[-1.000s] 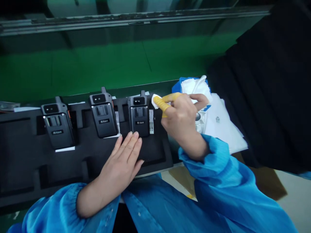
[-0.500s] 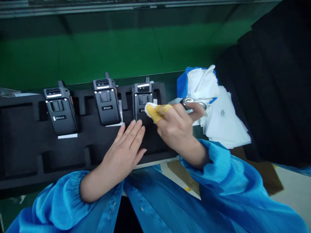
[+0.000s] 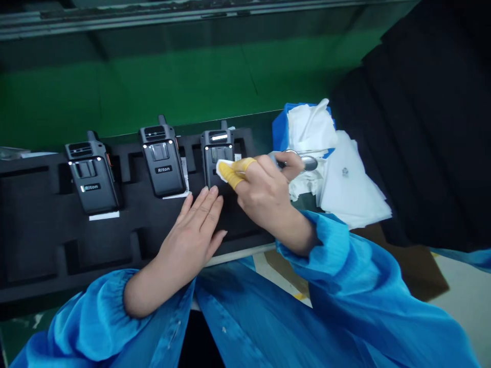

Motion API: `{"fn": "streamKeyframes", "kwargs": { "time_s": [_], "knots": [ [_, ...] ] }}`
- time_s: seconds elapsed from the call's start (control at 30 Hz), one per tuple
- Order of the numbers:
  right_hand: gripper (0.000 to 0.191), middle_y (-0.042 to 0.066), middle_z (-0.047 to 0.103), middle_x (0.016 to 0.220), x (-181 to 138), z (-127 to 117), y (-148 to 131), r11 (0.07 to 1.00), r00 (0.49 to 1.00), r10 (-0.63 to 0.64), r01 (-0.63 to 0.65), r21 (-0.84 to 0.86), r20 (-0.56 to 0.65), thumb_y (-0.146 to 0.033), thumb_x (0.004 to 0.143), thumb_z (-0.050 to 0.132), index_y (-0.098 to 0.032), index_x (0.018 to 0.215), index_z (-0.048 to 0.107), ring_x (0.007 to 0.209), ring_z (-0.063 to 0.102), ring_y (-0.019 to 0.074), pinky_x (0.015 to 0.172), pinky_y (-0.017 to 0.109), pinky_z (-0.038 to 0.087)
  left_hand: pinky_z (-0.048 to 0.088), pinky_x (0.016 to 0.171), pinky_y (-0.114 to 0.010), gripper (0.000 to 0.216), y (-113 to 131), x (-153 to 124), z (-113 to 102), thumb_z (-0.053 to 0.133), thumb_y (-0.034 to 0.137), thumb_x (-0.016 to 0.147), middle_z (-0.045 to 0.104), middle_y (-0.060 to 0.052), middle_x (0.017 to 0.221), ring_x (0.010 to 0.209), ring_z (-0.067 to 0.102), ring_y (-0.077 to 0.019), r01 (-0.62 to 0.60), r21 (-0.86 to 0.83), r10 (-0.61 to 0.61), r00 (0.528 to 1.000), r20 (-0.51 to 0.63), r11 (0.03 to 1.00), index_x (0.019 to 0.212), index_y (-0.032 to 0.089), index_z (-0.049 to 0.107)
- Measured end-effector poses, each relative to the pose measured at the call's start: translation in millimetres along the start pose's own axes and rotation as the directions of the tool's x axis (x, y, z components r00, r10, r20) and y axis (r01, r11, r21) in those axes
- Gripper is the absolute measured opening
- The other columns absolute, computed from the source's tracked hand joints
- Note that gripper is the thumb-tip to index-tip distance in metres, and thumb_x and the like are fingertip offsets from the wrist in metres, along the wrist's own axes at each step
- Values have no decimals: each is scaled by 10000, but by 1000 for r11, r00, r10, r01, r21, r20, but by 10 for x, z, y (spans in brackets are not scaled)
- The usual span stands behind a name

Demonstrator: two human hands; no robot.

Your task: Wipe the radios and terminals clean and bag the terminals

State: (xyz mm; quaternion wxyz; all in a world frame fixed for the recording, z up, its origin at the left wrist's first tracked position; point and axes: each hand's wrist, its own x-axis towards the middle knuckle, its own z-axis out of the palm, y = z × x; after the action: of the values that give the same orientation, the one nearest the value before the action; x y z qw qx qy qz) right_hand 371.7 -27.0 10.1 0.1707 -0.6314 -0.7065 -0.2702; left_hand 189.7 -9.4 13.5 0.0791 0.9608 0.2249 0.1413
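Three dark walkie-talkies lie face down in a row: the left one (image 3: pixel 97 191), the middle one (image 3: pixel 164 179) and the right one (image 3: pixel 217 151). My left hand (image 3: pixel 194 232) lies flat with fingers stretched out, fingertips at the lower end of the right walkie-talkie. My right hand (image 3: pixel 264 191), yellow covers on its fingers, pinches a small white cloth (image 3: pixel 221 168) against that walkie-talkie's back, hiding its label. Just beyond this hand's thumb is a shiny round metal object (image 3: pixel 310 163); I cannot tell whether the hand touches it.
A black foam tray (image 3: pixel 30 225) with recesses lies under the walkie-talkies. To the right stand a blue box (image 3: pixel 280 128) of white cloths (image 3: pixel 310 125) and a stack of white sheets or bags (image 3: pixel 349 184). Dark fabric (image 3: pixel 422 143) fills the far right; a green surface (image 3: pixel 172 76) lies behind.
My right hand has slid the cloth slightly leftward across the right walkie-talkie's label, now covering it. My left hand keeps its place by the lower end. The whole view has shifted a little.
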Motion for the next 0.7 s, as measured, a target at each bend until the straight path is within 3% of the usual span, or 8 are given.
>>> {"fn": "streamKeyframes", "kwargs": {
  "time_s": [0.17, 0.3, 0.5, 0.7],
  "knots": [
    [296, -6, 472, 713, -180, -42, 231, 986, 985, 162, -160, -35, 53, -68, 830, 403, -201, 626, 571, 758, 386, 149, 848, 377, 211, 373, 1099, -496, 488, -8, 7, -9, 470, 219, 927, 479, -216, 1411, 1350, 412, -298, -5, -24, 5, 1000, -15, 1000, 1370, 32, 381],
    [257, -2, 482, 743, -148, -109, 212, 978, 978, 208, -209, 25, 24, -91, 796, 429, -223, 733, 640, 754, 404, 148, 828, 390, 217, 396, 1073, -528, 451, 13, -9, -54, 488, 208, 923, 518, -212, 1377, 1308, 464, -316, -23, -14, 23, 999, -47, 1000, 1323, 9, 432],
    [276, -10, 544, 818, 97, -77, -57, 986, 990, 90, -104, 132, 109, -119, 846, 430, -244, 772, 664, 829, 418, 154, 882, 408, 177, 377, 1084, -549, 319, 89, -117, -163, 520, 173, 914, 636, -175, 1242, 1217, 562, -287, -31, -83, 21, 992, -123, 996, 1205, 47, 544],
    [305, -7, 536, 737, -26, -297, -89, 940, 967, -169, 100, 327, 192, -45, 806, 454, -195, 571, 576, 772, 404, 138, 879, 376, 173, 420, 1061, -519, 212, 24, -275, -316, 626, 65, 822, 727, -127, 981, 1062, 655, -246, 21, -207, -83, 951, -296, 978, 1033, 75, 629]
  ]
}}
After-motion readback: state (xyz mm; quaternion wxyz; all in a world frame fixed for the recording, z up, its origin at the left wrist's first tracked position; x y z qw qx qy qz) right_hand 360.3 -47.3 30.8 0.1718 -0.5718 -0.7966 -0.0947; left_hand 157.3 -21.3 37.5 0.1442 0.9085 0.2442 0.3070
